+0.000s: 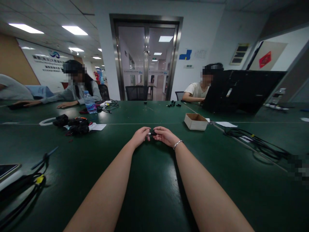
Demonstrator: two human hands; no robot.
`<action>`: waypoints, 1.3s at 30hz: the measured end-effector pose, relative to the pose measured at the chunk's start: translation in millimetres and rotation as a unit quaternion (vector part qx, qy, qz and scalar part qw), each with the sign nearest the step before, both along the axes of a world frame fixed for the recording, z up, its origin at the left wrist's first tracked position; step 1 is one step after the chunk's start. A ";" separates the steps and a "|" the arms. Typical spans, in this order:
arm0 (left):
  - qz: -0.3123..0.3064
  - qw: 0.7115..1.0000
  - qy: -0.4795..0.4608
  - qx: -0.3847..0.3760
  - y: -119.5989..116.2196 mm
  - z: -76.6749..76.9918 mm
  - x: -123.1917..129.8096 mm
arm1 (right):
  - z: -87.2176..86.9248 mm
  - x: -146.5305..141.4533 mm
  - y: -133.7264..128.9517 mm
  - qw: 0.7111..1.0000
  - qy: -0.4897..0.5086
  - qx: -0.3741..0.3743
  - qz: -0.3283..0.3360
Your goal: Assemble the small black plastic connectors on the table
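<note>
Over the green table, my left hand [140, 136] and my right hand [166, 136] meet at the fingertips around a small black piece with a silvery end [152, 132]. The fingers of my left hand are closed at the silvery end. My right hand pinches the black end between thumb and fingers. The piece lies roughly level, and the fingertips cover part of it, so its exact kind cannot be made out. A silver bracelet [178, 144] circles my right wrist.
An open cardboard box [196, 122] stands right of my hands. Several small black pieces [173, 104] lie farther back. Left are black devices [76, 124] and a water bottle [90, 102]. Cables [258, 141] lie right, near a large black monitor [241, 90]. People sit across the table.
</note>
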State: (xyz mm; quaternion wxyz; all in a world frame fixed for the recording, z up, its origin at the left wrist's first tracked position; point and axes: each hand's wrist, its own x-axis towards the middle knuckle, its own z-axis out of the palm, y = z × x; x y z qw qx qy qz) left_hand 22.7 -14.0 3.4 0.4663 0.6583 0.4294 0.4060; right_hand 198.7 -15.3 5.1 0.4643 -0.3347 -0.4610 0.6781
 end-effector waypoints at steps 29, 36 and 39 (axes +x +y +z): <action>0.106 0.993 -0.013 -0.049 8.1 5.6 -7.4 | 3.3 0.0 -3.0 1.000 0.009 -0.007 -0.002; -0.082 0.993 -0.048 -0.076 -19.2 89.8 -50.8 | -0.4 0.6 1.7 1.000 0.019 -0.006 -0.007; -0.086 0.996 0.005 0.024 -81.4 79.4 -79.6 | -1.3 0.6 4.3 1.000 0.023 -0.008 -0.004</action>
